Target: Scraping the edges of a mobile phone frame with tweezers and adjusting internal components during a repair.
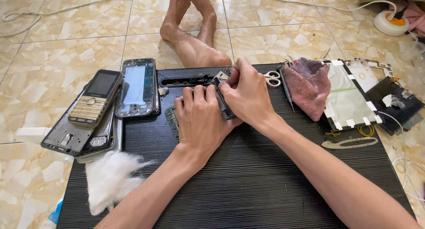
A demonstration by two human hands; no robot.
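My left hand lies over a dark opened phone body on the black ribbed board, fingers curled on its top edge. My right hand sits just to the right, its fingers pinched on the same phone's upper part near a small white piece. Most of the phone is hidden under both hands.
A keypad phone, a bare phone frame and other phone shells lie at the left. White cotton wad front left. Scissors, pink cloth, a taped screen panel, plastic pry tool at the right. My bare legs stretch ahead.
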